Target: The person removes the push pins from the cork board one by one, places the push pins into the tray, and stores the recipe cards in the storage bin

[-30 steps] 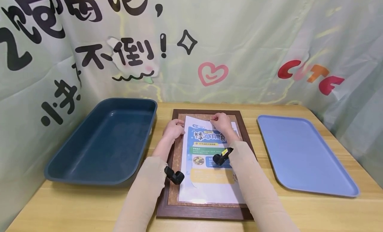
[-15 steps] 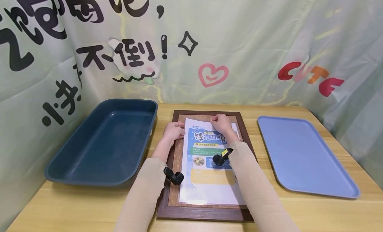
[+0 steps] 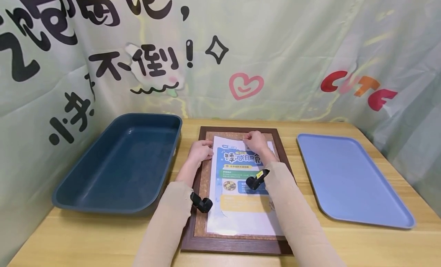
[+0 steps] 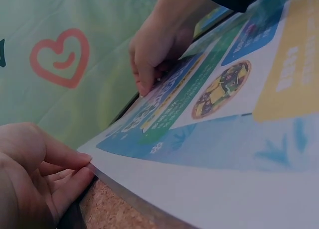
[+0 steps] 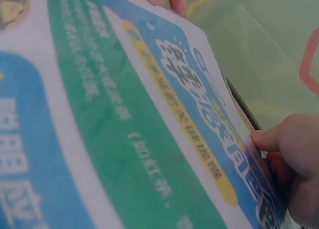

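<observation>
A printed poster (image 3: 237,221) in blue, green and yellow lies over a cork board (image 3: 202,190) with a dark brown wooden frame (image 3: 237,245). My left hand (image 3: 200,151) is at its upper left edge; in the left wrist view, thumb and forefinger pinch that edge, which stands a little above the cork. At the poster's top edge, right of its middle, my right hand (image 3: 256,143) holds the edge with thumb and curled fingers. In the right wrist view the thumb (image 5: 261,138) lies on the edge; whether something small sits under these fingertips I cannot tell.
Left of the board stands a deep dark blue tub (image 3: 117,167). A shallow light blue tray (image 3: 351,175) lies to the right on the wooden table (image 3: 103,240). Behind hangs a pale green printed curtain (image 3: 293,48). Each wrist carries a small black camera (image 3: 201,202).
Since a second ago the poster's upper left corner has come down slightly toward the board. Both hands stay at nearly the same places on its edges.
</observation>
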`<act>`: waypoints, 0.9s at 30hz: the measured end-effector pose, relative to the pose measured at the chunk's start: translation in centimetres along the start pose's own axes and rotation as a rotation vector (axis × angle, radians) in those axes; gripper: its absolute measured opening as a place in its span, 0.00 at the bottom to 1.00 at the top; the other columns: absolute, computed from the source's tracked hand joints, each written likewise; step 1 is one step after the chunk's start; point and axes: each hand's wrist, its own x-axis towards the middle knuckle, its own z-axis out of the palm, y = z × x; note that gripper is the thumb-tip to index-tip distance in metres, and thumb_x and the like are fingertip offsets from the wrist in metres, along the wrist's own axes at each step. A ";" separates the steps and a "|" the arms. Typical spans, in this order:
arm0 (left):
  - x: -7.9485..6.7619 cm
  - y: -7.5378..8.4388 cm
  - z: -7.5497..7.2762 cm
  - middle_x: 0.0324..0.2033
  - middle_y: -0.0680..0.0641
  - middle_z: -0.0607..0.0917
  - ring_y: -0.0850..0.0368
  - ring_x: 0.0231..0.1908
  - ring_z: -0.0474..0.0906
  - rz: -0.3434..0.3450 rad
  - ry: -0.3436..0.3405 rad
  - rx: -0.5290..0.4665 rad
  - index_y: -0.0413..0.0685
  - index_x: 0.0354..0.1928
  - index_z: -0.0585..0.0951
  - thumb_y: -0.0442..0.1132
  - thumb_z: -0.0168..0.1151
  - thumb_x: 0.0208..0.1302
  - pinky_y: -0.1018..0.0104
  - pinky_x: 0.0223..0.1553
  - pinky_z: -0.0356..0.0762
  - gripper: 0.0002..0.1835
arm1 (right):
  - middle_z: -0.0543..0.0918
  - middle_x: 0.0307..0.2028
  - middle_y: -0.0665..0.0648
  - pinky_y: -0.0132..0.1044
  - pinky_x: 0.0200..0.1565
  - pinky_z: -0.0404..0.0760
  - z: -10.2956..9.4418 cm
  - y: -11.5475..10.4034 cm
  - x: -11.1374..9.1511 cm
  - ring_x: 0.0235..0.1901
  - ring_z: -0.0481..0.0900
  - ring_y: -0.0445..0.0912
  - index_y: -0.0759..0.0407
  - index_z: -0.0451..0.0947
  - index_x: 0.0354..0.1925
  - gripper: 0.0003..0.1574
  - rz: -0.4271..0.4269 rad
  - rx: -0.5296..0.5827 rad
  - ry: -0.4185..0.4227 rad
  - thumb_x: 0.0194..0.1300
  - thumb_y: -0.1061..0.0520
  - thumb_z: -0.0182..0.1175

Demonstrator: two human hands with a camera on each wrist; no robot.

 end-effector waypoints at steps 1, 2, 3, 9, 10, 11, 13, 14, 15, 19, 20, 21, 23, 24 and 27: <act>0.0 0.0 0.0 0.51 0.37 0.77 0.51 0.42 0.76 -0.004 0.002 0.004 0.40 0.57 0.74 0.23 0.56 0.56 0.64 0.42 0.78 0.24 | 0.75 0.33 0.60 0.40 0.39 0.70 0.0 0.0 0.0 0.35 0.73 0.51 0.63 0.75 0.37 0.11 -0.003 -0.007 -0.005 0.67 0.55 0.54; 0.0 0.0 0.0 0.51 0.37 0.77 0.51 0.42 0.76 -0.006 0.003 0.009 0.40 0.57 0.74 0.23 0.56 0.56 0.64 0.42 0.78 0.24 | 0.75 0.32 0.60 0.39 0.38 0.69 -0.1 0.0 0.0 0.34 0.73 0.51 0.63 0.75 0.36 0.11 -0.007 -0.012 -0.009 0.67 0.55 0.54; 0.0 0.0 0.1 0.51 0.37 0.77 0.51 0.41 0.76 -0.005 0.005 0.013 0.40 0.57 0.74 0.23 0.56 0.56 0.63 0.42 0.78 0.24 | 0.75 0.32 0.59 0.39 0.37 0.69 -0.1 0.0 -0.1 0.34 0.73 0.51 0.63 0.75 0.36 0.11 -0.013 -0.022 -0.011 0.67 0.55 0.53; 0.2 0.0 0.1 0.49 0.36 0.77 0.50 0.40 0.76 0.014 0.027 0.033 0.39 0.57 0.75 0.23 0.55 0.55 0.63 0.41 0.78 0.24 | 0.73 0.33 0.59 0.40 0.38 0.67 -0.5 -0.1 0.0 0.35 0.71 0.52 0.63 0.73 0.36 0.12 -0.036 -0.020 -0.040 0.68 0.55 0.49; 0.2 0.0 0.1 0.49 0.37 0.77 0.50 0.40 0.76 0.011 0.030 0.033 0.40 0.57 0.75 0.23 0.55 0.55 0.63 0.41 0.78 0.24 | 0.73 0.33 0.59 0.40 0.38 0.67 -0.6 -0.1 0.0 0.35 0.71 0.52 0.64 0.73 0.36 0.13 -0.031 -0.009 -0.050 0.68 0.55 0.49; 0.2 0.0 0.1 0.48 0.37 0.78 0.50 0.40 0.76 0.008 0.033 0.034 0.40 0.56 0.75 0.23 0.55 0.55 0.63 0.41 0.78 0.24 | 0.73 0.33 0.59 0.40 0.38 0.67 -0.6 -0.1 0.0 0.35 0.70 0.52 0.63 0.72 0.36 0.12 -0.025 -0.001 -0.058 0.68 0.55 0.49; 0.2 -0.1 0.2 0.47 0.37 0.78 0.50 0.40 0.76 0.006 0.040 0.035 0.41 0.56 0.75 0.23 0.55 0.55 0.63 0.41 0.78 0.24 | 0.73 0.33 0.59 0.40 0.38 0.66 -0.6 -0.1 0.0 0.36 0.70 0.51 0.63 0.72 0.36 0.12 -0.016 0.009 -0.070 0.69 0.54 0.49; 0.2 -0.1 0.2 0.47 0.37 0.78 0.50 0.41 0.76 0.003 0.043 0.036 0.41 0.56 0.76 0.23 0.55 0.55 0.63 0.42 0.78 0.24 | 0.73 0.34 0.59 0.40 0.38 0.66 -0.6 -0.1 0.0 0.36 0.70 0.51 0.63 0.72 0.36 0.12 -0.015 0.012 -0.074 0.69 0.54 0.49; 0.2 -0.1 0.2 0.47 0.38 0.78 0.50 0.41 0.76 0.003 0.046 0.036 0.41 0.56 0.76 0.23 0.55 0.55 0.63 0.42 0.78 0.24 | 0.73 0.34 0.59 0.40 0.38 0.66 -0.7 -0.1 0.0 0.36 0.70 0.51 0.63 0.72 0.36 0.12 -0.015 0.015 -0.077 0.69 0.55 0.49; 0.1 -0.1 0.4 0.47 0.38 0.78 0.50 0.41 0.76 0.008 0.058 0.038 0.42 0.56 0.76 0.23 0.55 0.55 0.63 0.42 0.78 0.24 | 0.73 0.35 0.60 0.41 0.39 0.67 -0.7 -0.1 0.1 0.37 0.70 0.52 0.64 0.72 0.37 0.13 -0.014 0.030 -0.089 0.69 0.55 0.49; 0.1 -0.1 0.4 0.47 0.38 0.77 0.50 0.41 0.76 0.009 0.060 0.039 0.42 0.56 0.76 0.23 0.55 0.55 0.63 0.41 0.78 0.24 | 0.72 0.35 0.60 0.41 0.40 0.67 -0.8 -0.1 0.1 0.38 0.70 0.52 0.65 0.72 0.38 0.13 -0.011 0.037 -0.094 0.69 0.55 0.49; 0.0 -0.1 0.4 0.47 0.38 0.77 0.50 0.40 0.76 0.011 0.062 0.041 0.42 0.56 0.76 0.23 0.55 0.55 0.63 0.41 0.78 0.24 | 0.72 0.36 0.60 0.41 0.40 0.67 -0.8 -0.1 0.1 0.38 0.70 0.52 0.65 0.72 0.38 0.13 -0.009 0.046 -0.100 0.69 0.55 0.49; 0.0 0.0 0.4 0.48 0.38 0.77 0.50 0.40 0.76 0.012 0.062 0.045 0.42 0.56 0.76 0.23 0.55 0.55 0.63 0.41 0.78 0.24 | 0.72 0.36 0.60 0.41 0.40 0.67 -0.9 -0.1 0.0 0.38 0.69 0.52 0.65 0.71 0.39 0.13 0.000 0.069 -0.117 0.69 0.55 0.48; 0.0 0.0 0.4 0.48 0.37 0.77 0.50 0.40 0.76 0.010 0.061 0.046 0.42 0.56 0.76 0.23 0.55 0.55 0.63 0.41 0.78 0.24 | 0.71 0.36 0.60 0.40 0.39 0.67 -1.0 -0.1 0.0 0.38 0.69 0.52 0.64 0.71 0.39 0.13 0.003 0.081 -0.128 0.69 0.54 0.48; 0.1 0.1 0.3 0.49 0.38 0.77 0.50 0.41 0.76 0.000 0.067 0.048 0.43 0.56 0.76 0.23 0.55 0.55 0.63 0.41 0.78 0.24 | 0.71 0.36 0.60 0.37 0.36 0.65 -1.2 0.0 -0.1 0.37 0.69 0.52 0.63 0.71 0.39 0.13 0.000 0.119 -0.155 0.70 0.54 0.47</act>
